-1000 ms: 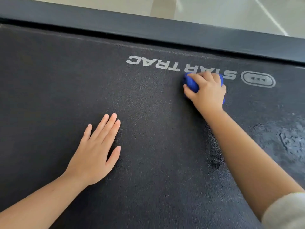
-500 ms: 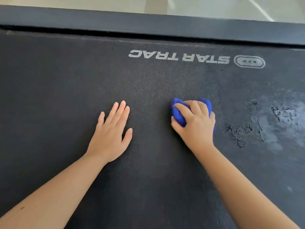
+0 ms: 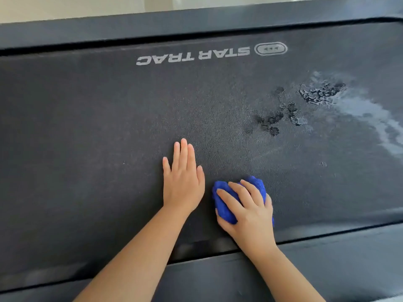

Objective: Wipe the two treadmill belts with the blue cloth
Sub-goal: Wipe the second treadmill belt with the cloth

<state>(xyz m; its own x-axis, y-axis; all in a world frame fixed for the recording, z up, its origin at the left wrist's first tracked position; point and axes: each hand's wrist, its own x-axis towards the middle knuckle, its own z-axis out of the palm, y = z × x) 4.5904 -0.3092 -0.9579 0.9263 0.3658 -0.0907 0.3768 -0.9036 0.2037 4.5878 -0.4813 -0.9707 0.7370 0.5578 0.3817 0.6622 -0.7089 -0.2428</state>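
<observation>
Cloth has travelled: a second ago it was up by the far-side lettering, now it sits close to the near edge of the belt, one stroke drawn toward me. My right fingers curl over the bunched blue cloth, thumb tucked at its lower left, so the right hand grips the wad and presses it onto the belt; bunching gives a firm pad against the rough surface, I judge. Left hand lies just beside it, flat, fingers straight and together, holding nothing. Likely a brace for my weight as I lean in. Out to the right, well apart from the cloth, dark wet patches and a pale sheen mark the belt: probably the next area to cover. Near rail runs under my wrists, far rail beyond. Printed on the belt, upside down to me: "STAR TRAC", then an oval badge with three small triangles. Second belt not in view.
</observation>
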